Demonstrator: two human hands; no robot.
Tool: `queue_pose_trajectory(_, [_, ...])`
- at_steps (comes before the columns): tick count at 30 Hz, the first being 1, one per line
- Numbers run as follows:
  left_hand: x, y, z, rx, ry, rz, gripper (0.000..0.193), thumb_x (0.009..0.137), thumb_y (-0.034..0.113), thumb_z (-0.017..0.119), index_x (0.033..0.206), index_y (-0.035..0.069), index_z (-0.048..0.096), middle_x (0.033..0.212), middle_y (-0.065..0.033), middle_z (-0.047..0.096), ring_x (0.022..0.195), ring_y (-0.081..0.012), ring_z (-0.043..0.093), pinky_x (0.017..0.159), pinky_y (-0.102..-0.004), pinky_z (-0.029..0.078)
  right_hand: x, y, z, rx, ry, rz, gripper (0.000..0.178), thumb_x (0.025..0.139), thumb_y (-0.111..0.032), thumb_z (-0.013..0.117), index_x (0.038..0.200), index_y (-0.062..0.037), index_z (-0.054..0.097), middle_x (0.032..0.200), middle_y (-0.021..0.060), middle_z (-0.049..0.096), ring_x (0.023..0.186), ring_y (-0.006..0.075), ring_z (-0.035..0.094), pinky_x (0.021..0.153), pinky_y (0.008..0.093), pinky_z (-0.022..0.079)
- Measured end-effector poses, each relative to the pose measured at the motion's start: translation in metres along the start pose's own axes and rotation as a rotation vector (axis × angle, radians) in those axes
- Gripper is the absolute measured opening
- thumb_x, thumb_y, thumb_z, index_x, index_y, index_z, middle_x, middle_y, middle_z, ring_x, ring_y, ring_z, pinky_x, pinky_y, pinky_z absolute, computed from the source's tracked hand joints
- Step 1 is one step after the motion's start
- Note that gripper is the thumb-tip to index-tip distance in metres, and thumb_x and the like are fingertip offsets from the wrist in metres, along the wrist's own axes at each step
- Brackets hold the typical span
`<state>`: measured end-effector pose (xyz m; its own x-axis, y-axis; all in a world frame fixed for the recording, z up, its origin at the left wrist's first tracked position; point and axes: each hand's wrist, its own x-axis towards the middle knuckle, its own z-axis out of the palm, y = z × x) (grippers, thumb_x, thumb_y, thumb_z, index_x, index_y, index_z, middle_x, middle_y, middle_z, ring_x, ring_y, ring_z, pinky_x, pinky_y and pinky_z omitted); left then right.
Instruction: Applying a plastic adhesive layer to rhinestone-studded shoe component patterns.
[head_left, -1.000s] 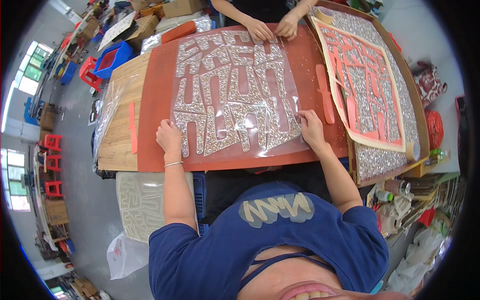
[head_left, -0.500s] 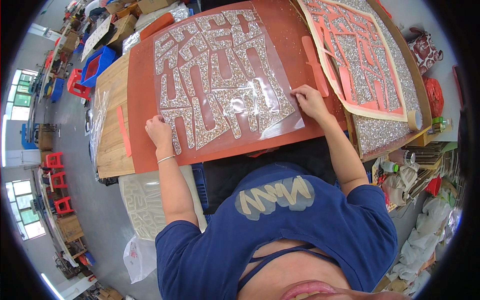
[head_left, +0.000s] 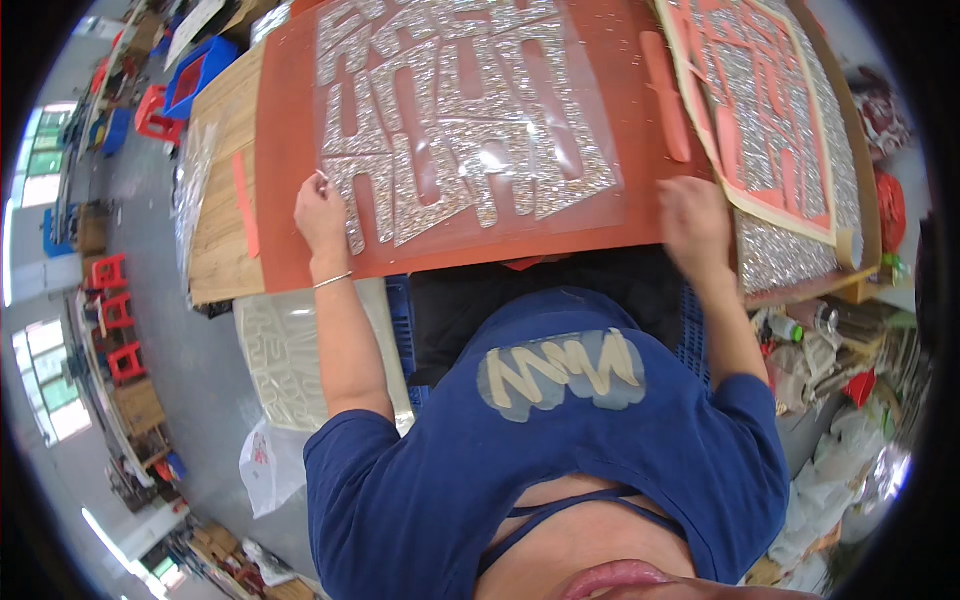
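Observation:
A clear plastic sheet (head_left: 600, 150) bearing glittery, silver-gold cut-out shapes (head_left: 430, 190) lies on a red-brown mat (head_left: 290, 200). At the sheet's lower left edge is my left hand (head_left: 322, 215), fingers pinched together, with a whitish bit of edge showing at the tips. My right hand (head_left: 697, 225) is smeared by motion over the mat's right end, apart from the sheet; its fingers cannot be made out. Just above it lies a long coral strip (head_left: 665, 95). Further right, a cream-edged stencil (head_left: 775, 200) with coral pieces rests on a bed of loose glitter.
A wooden board (head_left: 215, 240) extends left of the mat, with another coral strip (head_left: 245, 205) on it. A tape roll (head_left: 848, 248) stands at the glitter tray's near corner. Below the table edge hangs a pale sheet with raised shapes (head_left: 280, 360). Red stools (head_left: 110, 270) stand far left.
My right hand has let go of the sheet's right corner and moved right. My left hand stays at the left edge. The whole table sits higher in view.

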<state>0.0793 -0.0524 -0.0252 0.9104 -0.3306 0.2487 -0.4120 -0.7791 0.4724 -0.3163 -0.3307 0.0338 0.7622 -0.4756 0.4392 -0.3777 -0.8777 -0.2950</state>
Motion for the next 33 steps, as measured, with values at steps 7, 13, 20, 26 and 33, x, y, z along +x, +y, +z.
queue_pose_trajectory(7, [-0.002, -0.012, -0.012, -0.226, 0.160, 0.065, 0.013, 0.076, 0.004, 0.059, 0.089, 0.002, 0.062, 0.091, -0.0100, 0.053, 0.074, -0.0205, 0.059, 0.070, -0.0299, 0.050, -0.061, 0.099, -0.040, -0.358, -0.217, 0.395, 0.026, 0.083, -0.003, 0.046, 0.106, 0.0007, 0.057, 0.106, 0.0169, 0.057, 0.103, 0.0334, 0.051, 0.091, 0.0386, 0.039])
queue_pose_trajectory(13, [-0.003, -0.029, -0.024, -0.256, 0.137, 0.007, 0.012, 0.076, 0.003, 0.060, 0.087, 0.003, 0.063, 0.091, -0.0084, 0.053, 0.071, -0.0155, 0.057, 0.067, -0.0276, 0.049, -0.071, 0.141, -0.035, -0.295, -0.322, 0.505, 0.025, 0.081, -0.003, 0.050, 0.103, -0.0031, 0.060, 0.098, 0.0129, 0.057, 0.096, 0.0309, 0.051, 0.086, 0.0371, 0.040])
queue_pose_trajectory(20, [-0.050, -0.024, -0.044, -0.135, 0.134, 0.176, 0.011, 0.075, 0.005, 0.062, 0.086, 0.004, 0.062, 0.092, -0.0104, 0.052, 0.087, -0.0243, 0.052, 0.076, -0.0337, 0.044, -0.076, 0.134, -0.031, -0.409, -0.147, 0.425, 0.019, 0.083, -0.010, 0.054, 0.099, -0.0043, 0.062, 0.092, 0.0139, 0.057, 0.086, 0.0315, 0.051, 0.078, 0.0392, 0.040])
queue_pose_trajectory(26, [-0.120, 0.021, -0.036, -0.154, -0.056, 0.470, 0.021, 0.074, 0.017, 0.068, 0.092, 0.006, 0.063, 0.096, -0.0104, 0.050, 0.093, -0.0271, 0.046, 0.082, -0.0367, 0.037, -0.080, 0.132, -0.025, -0.423, -0.020, 0.382, 0.018, 0.086, -0.014, 0.053, 0.099, -0.0036, 0.061, 0.091, 0.0138, 0.058, 0.085, 0.0313, 0.052, 0.077, 0.0392, 0.040])
queue_pose_trajectory(33, [-0.125, 0.029, -0.034, 0.035, -0.063, 0.560, 0.033, 0.073, 0.029, 0.068, 0.101, 0.012, 0.062, 0.113, -0.0098, 0.046, 0.106, -0.0285, 0.039, 0.090, -0.0402, 0.030, -0.081, 0.131, -0.024, -0.335, -0.019, 0.540, 0.018, 0.084, -0.018, 0.056, 0.093, -0.0043, 0.063, 0.086, 0.0120, 0.059, 0.085, 0.0302, 0.053, 0.078, 0.0383, 0.041])
